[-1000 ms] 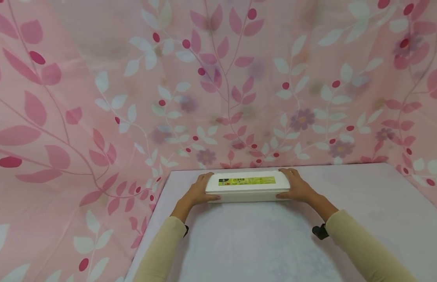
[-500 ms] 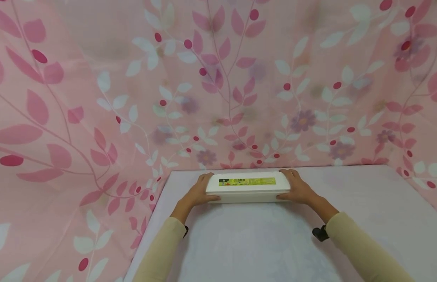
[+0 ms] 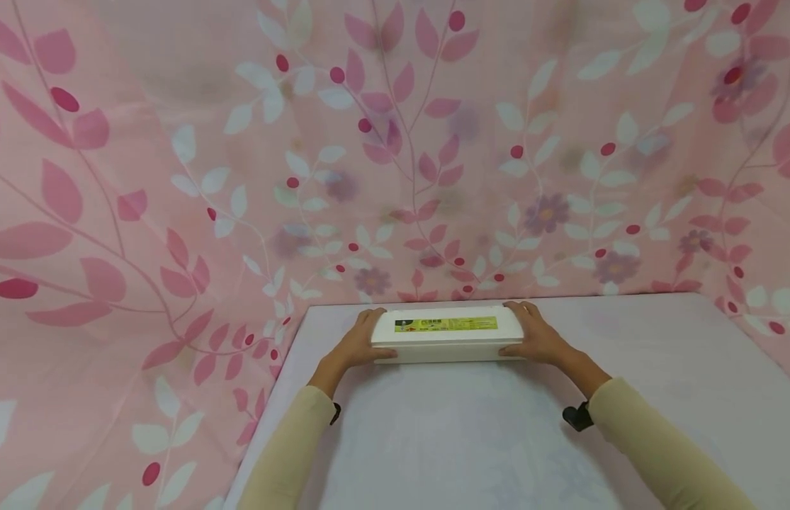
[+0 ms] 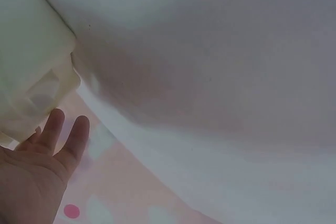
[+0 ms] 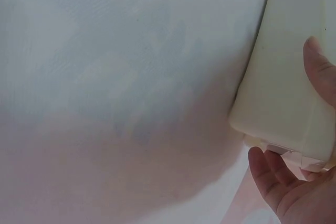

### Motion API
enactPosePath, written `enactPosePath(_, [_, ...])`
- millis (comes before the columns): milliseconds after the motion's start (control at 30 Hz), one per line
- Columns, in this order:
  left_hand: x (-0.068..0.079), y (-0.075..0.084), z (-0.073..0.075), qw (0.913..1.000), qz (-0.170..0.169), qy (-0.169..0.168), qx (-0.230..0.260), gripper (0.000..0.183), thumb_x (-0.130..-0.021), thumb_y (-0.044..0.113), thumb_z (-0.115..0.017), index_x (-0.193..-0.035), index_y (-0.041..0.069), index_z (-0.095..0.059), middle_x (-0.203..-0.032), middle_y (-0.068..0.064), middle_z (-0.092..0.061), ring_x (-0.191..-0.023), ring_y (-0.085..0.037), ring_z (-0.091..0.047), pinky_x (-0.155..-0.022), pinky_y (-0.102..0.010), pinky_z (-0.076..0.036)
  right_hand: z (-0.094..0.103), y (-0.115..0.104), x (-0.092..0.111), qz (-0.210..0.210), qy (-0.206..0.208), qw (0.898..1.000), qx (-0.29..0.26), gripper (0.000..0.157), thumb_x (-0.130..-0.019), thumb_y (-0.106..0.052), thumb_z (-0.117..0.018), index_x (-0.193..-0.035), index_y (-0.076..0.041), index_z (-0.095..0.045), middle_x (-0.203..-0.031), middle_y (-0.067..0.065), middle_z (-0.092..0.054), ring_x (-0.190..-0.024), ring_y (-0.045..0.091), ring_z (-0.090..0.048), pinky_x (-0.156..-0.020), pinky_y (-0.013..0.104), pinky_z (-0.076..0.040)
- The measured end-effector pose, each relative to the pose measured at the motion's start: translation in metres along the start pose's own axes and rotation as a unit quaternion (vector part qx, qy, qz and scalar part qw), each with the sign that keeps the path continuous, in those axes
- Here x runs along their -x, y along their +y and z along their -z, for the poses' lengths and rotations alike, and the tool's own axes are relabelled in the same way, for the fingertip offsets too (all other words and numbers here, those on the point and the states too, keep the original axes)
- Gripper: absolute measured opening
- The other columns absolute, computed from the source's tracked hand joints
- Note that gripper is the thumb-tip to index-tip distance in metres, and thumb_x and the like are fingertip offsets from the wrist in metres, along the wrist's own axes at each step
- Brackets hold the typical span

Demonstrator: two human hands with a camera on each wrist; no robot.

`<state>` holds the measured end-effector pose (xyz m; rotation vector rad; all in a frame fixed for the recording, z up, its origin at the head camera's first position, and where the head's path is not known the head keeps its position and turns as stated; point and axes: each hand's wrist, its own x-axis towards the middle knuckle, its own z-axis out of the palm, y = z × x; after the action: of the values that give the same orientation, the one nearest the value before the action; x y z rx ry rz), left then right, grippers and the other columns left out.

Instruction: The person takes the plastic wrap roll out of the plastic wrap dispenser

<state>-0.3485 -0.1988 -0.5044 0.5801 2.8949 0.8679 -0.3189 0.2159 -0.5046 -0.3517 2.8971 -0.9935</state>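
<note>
A long white plastic box point(image 3: 446, 352) with a lid lies crosswise near the far edge of the table. On its lid is a yellow-green label point(image 3: 446, 324); the print is too small to read. My left hand point(image 3: 358, 345) holds the left end, thumb along the front side and fingers around the end. At the other end, my right hand point(image 3: 540, 338) grips in the same way. The left wrist view shows the box's end point(image 4: 37, 61) above the left fingers point(image 4: 73, 142). In the right wrist view, the right thumb point(image 5: 317, 66) presses the box's side.
A pale cloth covers the table point(image 3: 446, 432). Pink cloth with leaves and flowers point(image 3: 426, 149) hangs directly behind the table and along its left and right sides. Dark straps point(image 3: 578, 416) sit at both wrists, beside the beige sleeves point(image 3: 656, 446).
</note>
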Motion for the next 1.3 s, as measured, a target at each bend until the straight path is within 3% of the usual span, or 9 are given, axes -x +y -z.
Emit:
enactPosePath(167, [0.0011, -0.001, -0.0012, 0.9999, 0.006, -0.011, -0.005, 0.107, -0.07, 0.053, -0.086, -0.153, 0.024, -0.026, -0.152, -0.01, -0.029, -0.13, -0.029, -0.042, -0.108, -0.053, -0.039, -0.0015, 0.0, 0.0018, -0.009, -0.007, 1.0, 0.005, 0.113, -0.068, -0.045, -0.089, -0.155, -0.02, -0.02, -0.153, 0.022, -0.02, -0.126, 0.045, -0.04, -0.101, 0.072, -0.035])
enactPosePath(767, [0.0016, 0.0008, 0.0023, 0.9999, 0.006, 0.001, -0.01, 0.107, -0.068, 0.055, -0.086, -0.153, 0.025, -0.027, -0.154, -0.011, -0.029, -0.132, -0.029, -0.042, -0.109, -0.053, -0.039, 0.0013, 0.0004, 0.0002, 0.01, -0.003, 0.999, 0.03, 0.114, -0.07, -0.048, -0.087, -0.155, -0.021, -0.018, -0.154, 0.025, -0.017, -0.125, 0.048, -0.042, -0.096, 0.073, -0.038])
enactPosePath(967, [0.0012, 0.0009, 0.0023, 0.9999, -0.002, 0.015, -0.006, 0.109, -0.067, 0.054, -0.087, -0.153, 0.021, -0.029, -0.153, -0.011, -0.029, -0.13, -0.031, -0.043, -0.108, -0.054, -0.039, 0.002, -0.0001, 0.0011, 0.007, -0.001, 1.0, 0.03, 0.114, -0.069, -0.049, -0.087, -0.156, -0.022, -0.017, -0.155, 0.024, -0.015, -0.125, 0.049, -0.041, -0.097, 0.073, -0.038])
enactPosePath(1300, [0.0, -0.0017, -0.0006, 0.9994, -0.006, 0.029, -0.018, 0.108, -0.067, 0.054, -0.087, -0.153, 0.024, -0.029, -0.153, -0.011, -0.03, -0.131, -0.03, -0.044, -0.108, -0.053, -0.04, -0.0004, 0.0024, 0.0006, 0.013, 0.01, 0.999, 0.046, 0.116, -0.069, -0.05, -0.087, -0.156, -0.023, -0.016, -0.156, 0.024, -0.014, -0.128, 0.049, -0.04, -0.098, 0.073, -0.037])
